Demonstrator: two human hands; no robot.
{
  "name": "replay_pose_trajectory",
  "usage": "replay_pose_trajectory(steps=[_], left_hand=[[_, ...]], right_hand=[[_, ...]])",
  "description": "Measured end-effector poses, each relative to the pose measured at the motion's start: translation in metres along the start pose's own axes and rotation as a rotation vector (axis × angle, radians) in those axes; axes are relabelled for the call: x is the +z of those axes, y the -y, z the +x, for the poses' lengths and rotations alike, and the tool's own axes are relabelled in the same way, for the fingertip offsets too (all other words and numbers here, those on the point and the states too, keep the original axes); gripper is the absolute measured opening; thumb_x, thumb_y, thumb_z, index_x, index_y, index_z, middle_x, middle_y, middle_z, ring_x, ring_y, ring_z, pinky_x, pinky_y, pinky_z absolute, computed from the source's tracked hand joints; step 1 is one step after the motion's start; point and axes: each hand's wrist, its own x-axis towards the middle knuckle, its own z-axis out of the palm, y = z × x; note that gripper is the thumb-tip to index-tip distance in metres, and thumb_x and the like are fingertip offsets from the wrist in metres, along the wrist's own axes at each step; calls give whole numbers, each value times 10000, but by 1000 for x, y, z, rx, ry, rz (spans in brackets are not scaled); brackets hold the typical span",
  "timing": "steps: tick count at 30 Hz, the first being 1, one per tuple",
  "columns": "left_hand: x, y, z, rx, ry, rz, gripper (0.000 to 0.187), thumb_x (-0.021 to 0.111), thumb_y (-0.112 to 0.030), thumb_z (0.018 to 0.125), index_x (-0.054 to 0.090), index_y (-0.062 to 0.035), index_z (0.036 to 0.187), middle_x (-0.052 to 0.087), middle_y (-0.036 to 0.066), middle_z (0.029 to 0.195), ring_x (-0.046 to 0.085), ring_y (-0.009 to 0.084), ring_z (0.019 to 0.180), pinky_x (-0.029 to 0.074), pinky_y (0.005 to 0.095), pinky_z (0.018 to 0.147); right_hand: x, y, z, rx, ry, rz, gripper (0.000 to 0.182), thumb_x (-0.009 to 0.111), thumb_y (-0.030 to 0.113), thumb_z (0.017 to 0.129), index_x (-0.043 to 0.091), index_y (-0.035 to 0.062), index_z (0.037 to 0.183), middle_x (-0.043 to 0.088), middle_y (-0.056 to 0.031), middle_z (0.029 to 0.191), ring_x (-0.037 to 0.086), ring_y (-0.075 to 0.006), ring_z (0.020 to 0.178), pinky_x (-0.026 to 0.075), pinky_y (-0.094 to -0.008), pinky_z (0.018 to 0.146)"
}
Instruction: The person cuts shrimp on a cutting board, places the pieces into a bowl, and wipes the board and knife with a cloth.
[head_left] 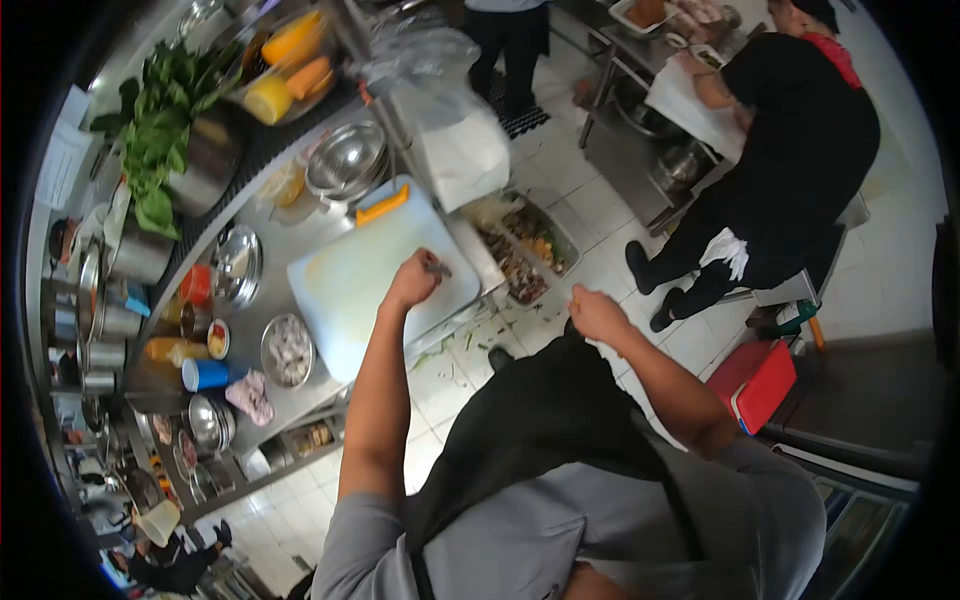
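Observation:
Over the right part of a white cutting board [345,265], my left hand [412,280] is closed, with a small greyish piece [438,269] showing at its fingertips. I cannot make out what kind of thing that piece is. A yellow-orange knife handle [383,205] lies at the board's far edge. My right hand [600,318] is closed beside my black apron [530,420], away from the board. Whatever it holds, if anything, is hidden. Left of the board stands a metal bowl of pale greyish pieces [289,352].
A bin of food scraps [530,245] stands beyond the board. Metal bowls [347,160], a blue cup [205,374] and a pink cloth [250,397] sit on the counter. A person in black [800,130] works at another table, near a red cooler [755,385].

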Motion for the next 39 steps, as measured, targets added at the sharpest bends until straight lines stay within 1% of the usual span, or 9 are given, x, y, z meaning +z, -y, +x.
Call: replay_pose_trajectory(steps=[3,6,9,13,17,24,33,37,39], left_hand=[[-6,-26,6,56,200,188,341,644,-158,821,664,-62,1147,708,191,998,686,359,920,539,416,829],[6,-10,23,256,97,452,311,639,-181,845,690,-95,1140,711,172,1013,673,380,960,537,437,882],[18,-15,10,194,-448,508,302,626,-208,875,697,-93,1145,712,180,1006,669,408,973,533,463,913],[25,-82,-16,-425,-290,299,447,636,-371,929,591,11,1155,673,240,1099,648,421,1036,529,505,894],[59,-63,3,-393,-434,402,494,659,-426,923,565,16,1125,659,232,1078,642,416,1045,544,489,880],[84,-47,25,-292,-599,321,409,672,-269,881,571,23,1151,615,244,1168,623,417,1071,531,495,917],[88,-76,16,-548,-629,220,343,661,-230,852,566,25,1061,657,256,1075,656,438,966,534,503,878],[83,-81,7,-550,-542,43,554,684,-315,882,547,45,1280,666,255,1133,665,456,967,535,495,890],[76,-91,-6,-596,-480,22,645,688,-346,898,503,32,1387,602,270,1283,609,437,1128,499,467,980]], right_hand=[[-1,-2,-3,23,-7,6,282,541,281,970,568,13,1053,690,-284,944,657,-493,923,501,-591,837],[-2,-7,-2,-3,-32,-34,273,546,280,968,573,22,1054,699,-265,953,665,-481,922,511,-574,834],[-22,-8,-8,-35,-58,-40,263,545,274,966,576,28,1055,704,-248,948,671,-470,916,520,-557,826],[-31,-37,-1,-37,-65,-43,263,531,267,969,572,24,1061,700,-242,947,670,-462,923,522,-553,818],[-34,-70,23,-19,54,-87,268,520,263,973,565,16,1065,699,-241,947,670,-453,935,516,-562,817],[-63,-81,55,-202,192,-71,282,550,299,984,569,34,1079,685,-254,962,651,-468,954,500,-560,846],[-42,-63,126,-327,240,144,306,569,334,977,565,43,1069,685,-252,942,642,-481,940,496,-570,819],[-46,-19,163,-358,267,152,327,586,363,966,596,46,1047,691,-252,929,661,-466,914,504,-570,799],[-43,-6,182,-381,291,158,343,590,374,965,612,38,1031,694,-254,921,667,-463,901,507,-569,792]])
